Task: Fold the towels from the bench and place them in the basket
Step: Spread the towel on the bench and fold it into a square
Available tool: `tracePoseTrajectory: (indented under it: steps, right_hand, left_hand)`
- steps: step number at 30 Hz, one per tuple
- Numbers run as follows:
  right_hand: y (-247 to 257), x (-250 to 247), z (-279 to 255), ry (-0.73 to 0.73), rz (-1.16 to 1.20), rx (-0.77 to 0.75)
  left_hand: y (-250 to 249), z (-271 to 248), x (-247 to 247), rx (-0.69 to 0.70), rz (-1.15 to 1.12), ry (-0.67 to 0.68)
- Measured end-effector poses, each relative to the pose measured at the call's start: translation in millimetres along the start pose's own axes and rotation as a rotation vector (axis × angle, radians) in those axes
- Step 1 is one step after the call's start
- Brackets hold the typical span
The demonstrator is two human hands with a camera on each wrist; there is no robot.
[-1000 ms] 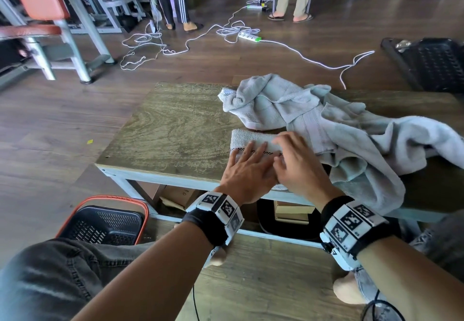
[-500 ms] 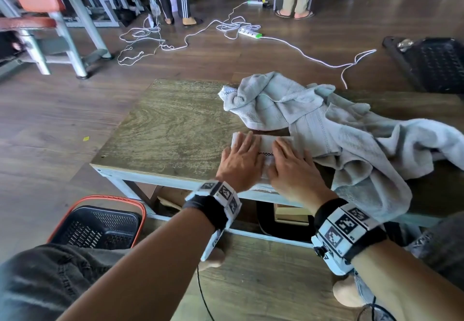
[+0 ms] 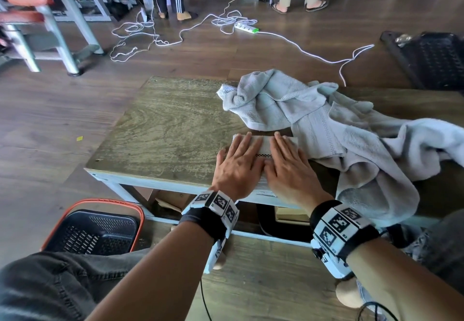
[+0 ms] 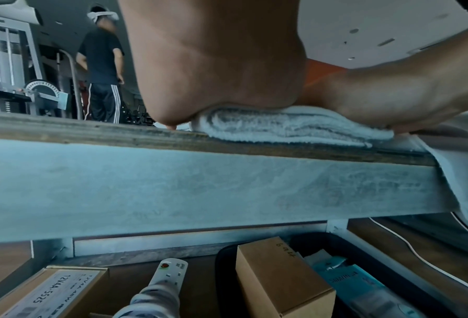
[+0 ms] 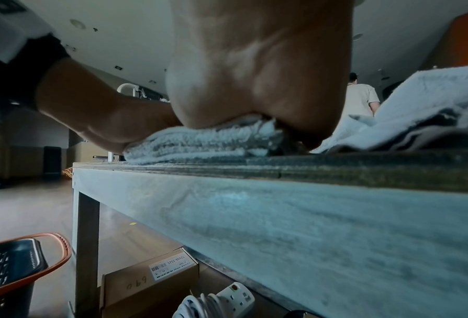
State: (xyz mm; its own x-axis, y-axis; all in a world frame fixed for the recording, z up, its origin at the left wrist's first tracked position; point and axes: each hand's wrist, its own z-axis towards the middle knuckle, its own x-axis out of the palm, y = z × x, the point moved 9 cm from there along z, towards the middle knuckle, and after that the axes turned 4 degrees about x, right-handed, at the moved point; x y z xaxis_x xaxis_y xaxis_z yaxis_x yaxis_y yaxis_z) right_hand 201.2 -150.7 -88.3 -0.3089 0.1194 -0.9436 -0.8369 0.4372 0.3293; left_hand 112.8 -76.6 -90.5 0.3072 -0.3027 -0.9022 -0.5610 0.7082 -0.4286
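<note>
The basket (image 3: pixel 93 230) is sitting on the floor nearest, left of the knee. On the worktop (image 3: pixel 163 132), the left hand (image 3: pixel 238 167) and right hand (image 3: pixel 288 170) are pressing the folded towel (image 3: pixel 263 148) flat side by side, fingers (image 3: pixel 247 142) straight and close together. Beyond and to the right, unfolded towels (image 3: pixel 326 129) are lying heaped, touching it.

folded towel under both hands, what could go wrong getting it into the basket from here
1. Both the left hand and right hand press flat on the folded towel; nothing grips it, so the layers may spring open when lifted.
2. It touches the loose towels, which could drag along.
3. The basket sits on the floor, low on the person's left, so the carry goes over the bench edge and the fold could slip apart.
</note>
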Motion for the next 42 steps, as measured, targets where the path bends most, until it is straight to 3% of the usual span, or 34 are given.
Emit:
tracePoseTrajectory:
  steps: [10,20,24,29,33,40,42]
  right_hand:
    - [-11,0,-5,0.068,0.015,0.058]
    - [-20,-2,-12,0.079,0.010,0.072]
    - [-20,-1,-14,0.078,0.007,0.068]
    - [-15,-15,-30,0.033,-0.045,0.017]
    - [-9,-42,-50,-0.043,0.051,0.025]
    - [9,-62,-78,0.130,0.542,0.216]
    - [26,-69,-79,0.118,0.657,0.172]
  left_hand:
    - [3,-5,-3,-0.017,-0.055,-0.045]
    - [11,-12,-3,-0.155,-0.117,-0.039]
    - [24,-17,-6,-0.305,-0.180,-0.043]
    - [28,-25,-34,-0.353,-0.248,-0.207]
    - [25,-36,-63,-0.283,-0.418,-0.217]
    - [-1,-70,-109,-0.186,-0.973,-0.227]
    - [-10,-78,-122,-0.168,-1.045,-0.208]
